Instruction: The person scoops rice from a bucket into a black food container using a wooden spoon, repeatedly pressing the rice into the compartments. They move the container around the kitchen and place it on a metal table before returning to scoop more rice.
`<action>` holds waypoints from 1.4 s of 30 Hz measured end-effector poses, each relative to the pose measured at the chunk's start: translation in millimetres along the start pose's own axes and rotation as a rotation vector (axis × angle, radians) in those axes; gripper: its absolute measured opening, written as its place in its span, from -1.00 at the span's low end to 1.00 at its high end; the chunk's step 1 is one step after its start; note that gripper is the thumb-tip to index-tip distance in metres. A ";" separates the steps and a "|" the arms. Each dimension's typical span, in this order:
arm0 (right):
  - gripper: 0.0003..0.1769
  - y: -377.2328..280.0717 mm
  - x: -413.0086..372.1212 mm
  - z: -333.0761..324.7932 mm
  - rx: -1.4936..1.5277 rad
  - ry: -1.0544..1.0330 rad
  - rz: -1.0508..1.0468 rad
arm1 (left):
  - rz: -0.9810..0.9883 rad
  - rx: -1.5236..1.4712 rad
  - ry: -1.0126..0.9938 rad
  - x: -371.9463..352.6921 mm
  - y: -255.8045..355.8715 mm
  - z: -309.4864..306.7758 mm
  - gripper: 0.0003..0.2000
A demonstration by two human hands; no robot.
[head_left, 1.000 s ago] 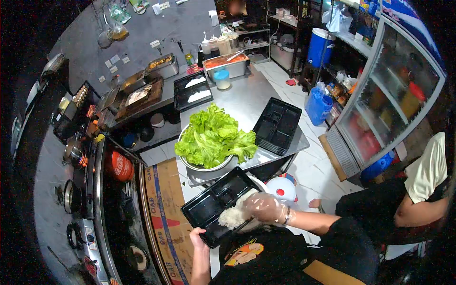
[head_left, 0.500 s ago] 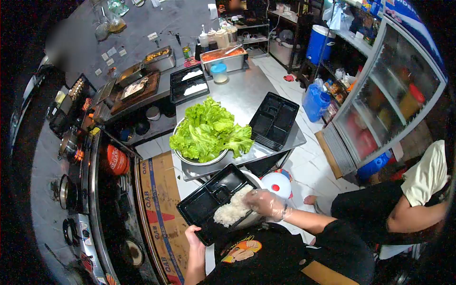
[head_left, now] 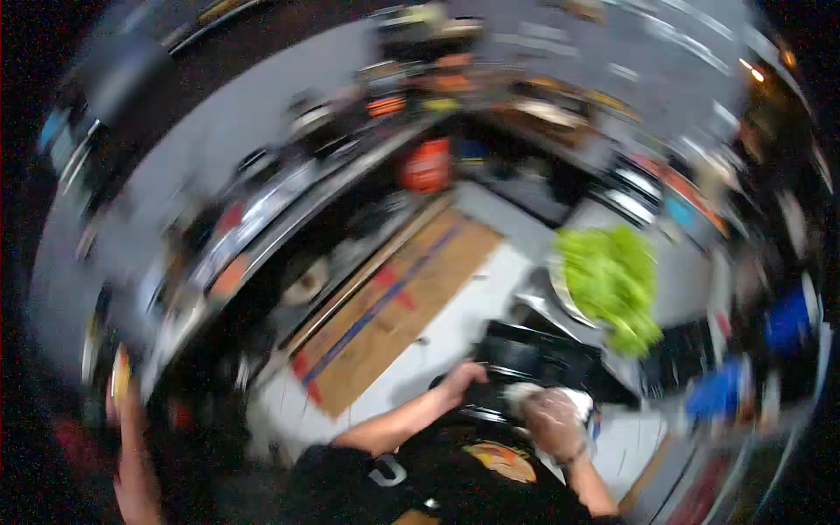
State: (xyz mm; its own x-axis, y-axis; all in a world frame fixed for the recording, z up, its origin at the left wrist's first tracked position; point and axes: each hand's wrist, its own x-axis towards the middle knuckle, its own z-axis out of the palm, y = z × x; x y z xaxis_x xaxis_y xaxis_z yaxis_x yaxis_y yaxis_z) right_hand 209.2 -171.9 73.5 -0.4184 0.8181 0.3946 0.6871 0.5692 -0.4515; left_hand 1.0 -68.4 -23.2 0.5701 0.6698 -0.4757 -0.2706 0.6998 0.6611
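Note:
The whole view is smeared by motion. My left hand [head_left: 459,383] grips the left edge of a black compartment tray [head_left: 534,354] held in front of my chest. My right hand [head_left: 556,420], in a clear plastic glove, is on the white rice [head_left: 520,395] at the tray's near right side; its fingers are blurred, so their pose and anything in them cannot be made out. Beyond the tray to the right, green lettuce [head_left: 608,276] fills a bowl on the metal table [head_left: 687,280].
A cardboard sheet [head_left: 394,306] lies on the white floor [head_left: 455,324]. The counter with cookware [head_left: 324,188] runs along the left. Another person's arm [head_left: 131,446] shows at the lower left. A red container [head_left: 426,166] stands under the counter. Black trays [head_left: 678,354] are at the right.
The view has swung left, so the table and lettuce now appear further right. The fridge has mostly left the view. Another person's arm has appeared at the lower left. The tray remains in my left hand.

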 end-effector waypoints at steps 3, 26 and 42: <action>-0.74 -18.7 34.8 27.6 -0.129 -0.077 -0.054 | 0.244 0.057 0.084 8.4 -18.3 -20.2 -0.93; -0.79 49.7 26.5 59.5 0.018 -0.258 -0.405 | 0.355 0.170 0.372 -43.8 -22.3 -2.6 -0.95; -0.78 43.3 -43.7 -77.1 -0.219 0.046 0.335 | -0.001 -0.268 0.126 -11.5 37.1 53.5 -0.68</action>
State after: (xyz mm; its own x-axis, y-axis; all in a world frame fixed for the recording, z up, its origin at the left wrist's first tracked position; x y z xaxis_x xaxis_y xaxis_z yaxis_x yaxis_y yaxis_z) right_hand 303.1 -189.3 98.4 -0.1258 0.9481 0.2919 0.8934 0.2362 -0.3821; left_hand 25.9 -63.5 37.9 0.4744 0.6832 -0.5552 -0.4753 0.7296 0.4917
